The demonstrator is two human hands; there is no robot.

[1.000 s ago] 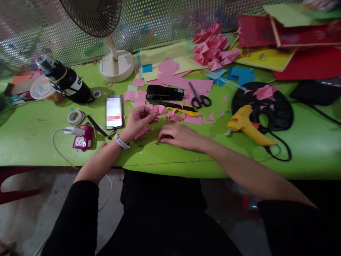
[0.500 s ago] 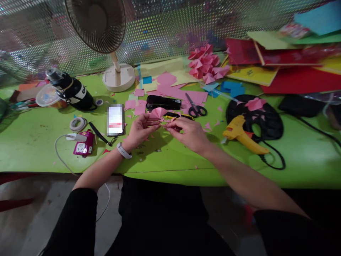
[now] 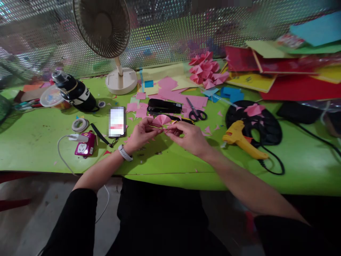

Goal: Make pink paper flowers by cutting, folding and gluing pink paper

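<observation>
My left hand pinches a folded pink paper fan piece just above the green table. My right hand meets it from the right, its fingertips closed on a small item at the paper's lower edge that I cannot make out. Both hands hover in front of a black stapler and a yellow utility knife. Pink paper scraps lie around them.
A phone, tape roll, pink charger and black bottle are at the left. A fan stands behind. Scissors, a yellow glue gun and pink paper flowers sit to the right.
My right hand rose off the table from a small item near its front and came up to the pink paper held in my left hand. The view shifted slightly.
</observation>
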